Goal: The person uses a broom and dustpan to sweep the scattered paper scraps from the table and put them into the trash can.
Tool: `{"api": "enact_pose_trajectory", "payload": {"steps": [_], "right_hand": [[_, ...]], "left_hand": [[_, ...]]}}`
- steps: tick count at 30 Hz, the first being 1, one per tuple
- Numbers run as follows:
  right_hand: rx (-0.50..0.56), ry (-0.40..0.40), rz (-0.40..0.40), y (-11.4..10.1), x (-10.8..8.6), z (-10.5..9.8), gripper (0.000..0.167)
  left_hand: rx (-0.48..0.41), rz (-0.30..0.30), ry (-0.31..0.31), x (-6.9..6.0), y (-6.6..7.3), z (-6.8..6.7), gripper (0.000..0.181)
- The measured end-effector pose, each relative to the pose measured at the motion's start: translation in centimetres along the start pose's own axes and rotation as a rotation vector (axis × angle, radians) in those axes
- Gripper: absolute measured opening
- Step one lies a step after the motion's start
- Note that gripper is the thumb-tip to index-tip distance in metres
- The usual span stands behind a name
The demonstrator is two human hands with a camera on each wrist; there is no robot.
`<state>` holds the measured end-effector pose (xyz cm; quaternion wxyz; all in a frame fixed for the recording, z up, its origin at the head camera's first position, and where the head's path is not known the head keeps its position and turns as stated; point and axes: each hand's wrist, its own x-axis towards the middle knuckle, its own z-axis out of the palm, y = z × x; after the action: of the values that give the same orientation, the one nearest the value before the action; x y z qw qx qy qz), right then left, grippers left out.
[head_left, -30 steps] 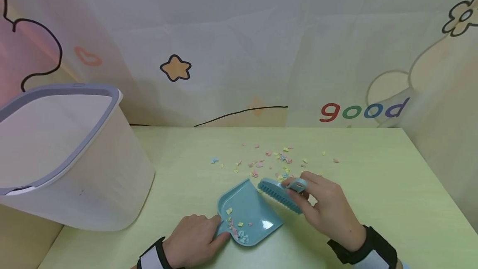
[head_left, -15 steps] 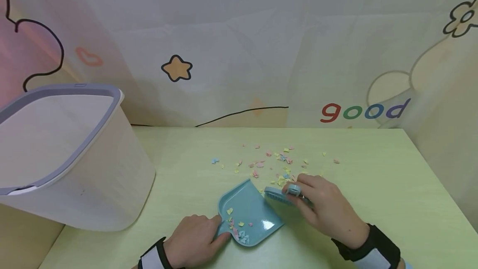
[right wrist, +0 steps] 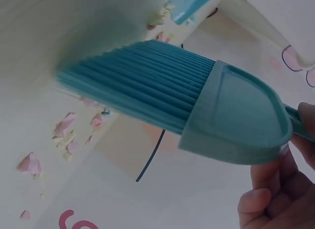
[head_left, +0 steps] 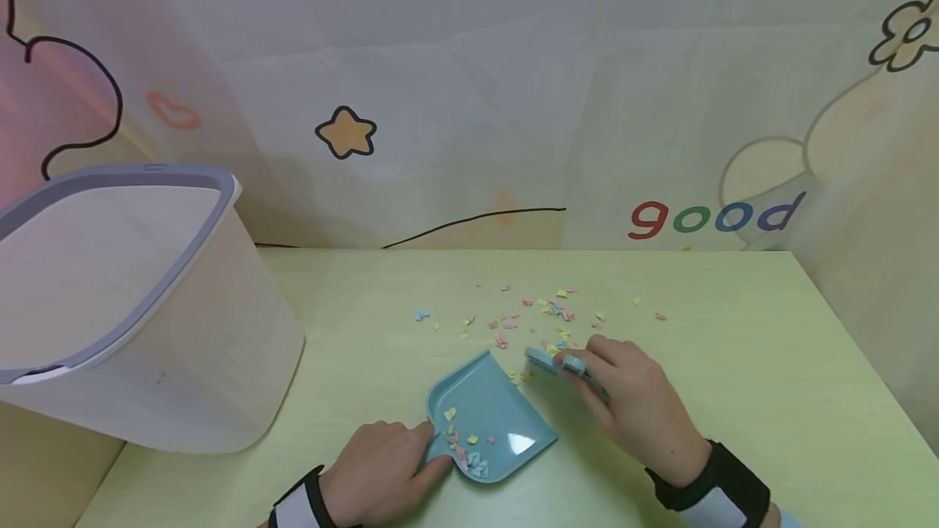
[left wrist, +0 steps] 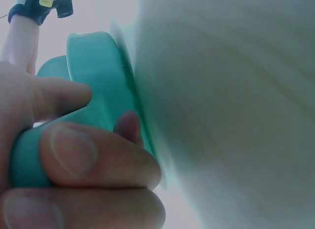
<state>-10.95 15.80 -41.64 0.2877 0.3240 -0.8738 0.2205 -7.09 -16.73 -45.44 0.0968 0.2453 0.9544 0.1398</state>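
Observation:
A blue dustpan (head_left: 495,418) lies on the table with several paper scraps near its handle end. My left hand (head_left: 385,463) grips the dustpan's handle; in the left wrist view the fingers (left wrist: 98,155) curl round it. My right hand (head_left: 638,406) holds a small blue hand brush (right wrist: 236,111) by its handle, just right of the dustpan's open edge. The bristles (right wrist: 142,81) point down at the table in the right wrist view. Pink, yellow and blue paper scraps (head_left: 501,341) are scattered beyond the dustpan, some close to the brush.
A large white bin (head_left: 205,349) with a grey-purple rim stands at the left on the table (head_left: 763,365). Behind the table hangs a printed cloth (head_left: 469,104) with a star, a flower and the word "good". A few scraps lie farther right.
The right hand has turned the brush so its bristles face down, and shifted it slightly away from the dustpan. Left hand and dustpan stay put.

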Motion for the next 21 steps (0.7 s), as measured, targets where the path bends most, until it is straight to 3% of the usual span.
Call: {"api": "enact_pose_trajectory", "payload": {"steps": [3, 7, 10, 13, 17, 21], "right_hand": [[-0.024, -0.024, -0.02, -0.4, -0.2, 0.6, 0.05], [-0.01, -0.066, -0.009, -1.0, -0.5, 1.3, 0.015], [0.011, -0.064, -0.016, -1.4, -0.6, 1.6, 0.038], [0.028, -0.047, -0.024, -1.6, -0.7, 1.8, 0.041], [0.098, -0.035, -0.034, -1.6, -0.6, 1.7, 0.023], [0.268, -0.04, 0.03, -1.2, -0.3, 0.8, 0.016]], "left_hand": [[0.007, 0.003, 0.019, -0.1, 0.1, 0.0, 0.039], [0.021, 0.003, 0.044, -0.1, 0.2, 0.0, 0.038], [0.026, -0.007, 0.046, -0.1, 0.2, 0.0, 0.038], [0.027, -0.016, 0.038, -0.1, 0.3, -0.1, 0.038], [0.019, -0.023, 0.009, -0.1, 0.3, -0.3, 0.038], [0.018, -0.028, -0.005, -0.1, 0.4, -0.4, 0.038]]}}
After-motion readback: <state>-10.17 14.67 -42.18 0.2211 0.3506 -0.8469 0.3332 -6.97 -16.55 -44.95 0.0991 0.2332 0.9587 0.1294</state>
